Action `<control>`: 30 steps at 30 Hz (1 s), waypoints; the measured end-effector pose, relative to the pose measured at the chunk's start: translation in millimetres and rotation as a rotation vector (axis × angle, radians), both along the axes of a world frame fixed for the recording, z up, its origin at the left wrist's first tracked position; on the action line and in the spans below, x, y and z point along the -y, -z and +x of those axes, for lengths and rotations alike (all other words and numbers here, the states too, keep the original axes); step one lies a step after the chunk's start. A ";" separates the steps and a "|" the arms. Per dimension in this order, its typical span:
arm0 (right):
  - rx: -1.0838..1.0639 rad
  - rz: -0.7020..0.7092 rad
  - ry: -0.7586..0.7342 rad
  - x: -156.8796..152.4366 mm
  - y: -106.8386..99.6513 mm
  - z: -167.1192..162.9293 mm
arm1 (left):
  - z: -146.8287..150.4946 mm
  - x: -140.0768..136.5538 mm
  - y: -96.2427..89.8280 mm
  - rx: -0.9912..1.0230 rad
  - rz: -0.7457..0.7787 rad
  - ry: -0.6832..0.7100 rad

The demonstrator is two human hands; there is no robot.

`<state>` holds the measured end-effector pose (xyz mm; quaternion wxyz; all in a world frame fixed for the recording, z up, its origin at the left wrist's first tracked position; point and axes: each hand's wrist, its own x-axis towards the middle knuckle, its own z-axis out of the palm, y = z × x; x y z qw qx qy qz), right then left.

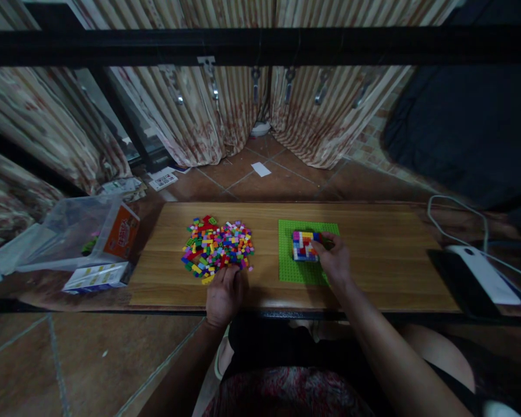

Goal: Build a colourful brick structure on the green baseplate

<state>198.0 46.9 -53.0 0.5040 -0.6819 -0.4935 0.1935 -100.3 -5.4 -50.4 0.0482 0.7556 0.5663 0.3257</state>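
- Brick build [304, 247] sits on the green baseplate [286, 269], near its middle and slightly toward eleven o'clock; whether it is pressed onto the studs, I cannot tell.
- Right hand [337, 260] comes in at the build's three o'clock, thumb and fingers against that edge, probably to steady it; whether they clench it or merely touch is not clear.
- Left hand [224, 295] rests at the six o'clock edge of the loose bricks [226, 246], fingers curled down; the tips are hidden, so I cannot tell if one is pinched.
- That heap lies on the wooden table [386, 249] at the baseplate's nine o'clock, well apart from it, presumably so each hand has its own side.
- In looks, the build is compact and blocky, its top a patchwork of white, red, orange, yellow and blue, purplish toward ten o'clock, with a pale strip at six.
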 end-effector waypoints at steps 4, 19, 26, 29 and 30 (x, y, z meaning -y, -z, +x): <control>0.040 -0.056 0.138 -5.5 -0.6 -5.6 | -0.1 0.3 -0.6 0.003 -0.008 0.001; 0.050 -0.132 0.199 -5.3 -3.0 -11.8 | 2.2 1.6 -1.3 0.011 -0.017 0.003; -0.027 -0.154 0.129 4.5 -7.5 -14.6 | 2.6 3.1 -0.9 -0.004 -0.007 0.009; 0.074 -0.166 0.117 13.7 -14.6 -18.8 | 3.0 3.5 -1.2 -0.001 -0.016 0.012; 0.160 -0.145 0.123 16.9 -18.9 -22.7 | 3.2 3.5 -1.2 0.000 -0.020 0.013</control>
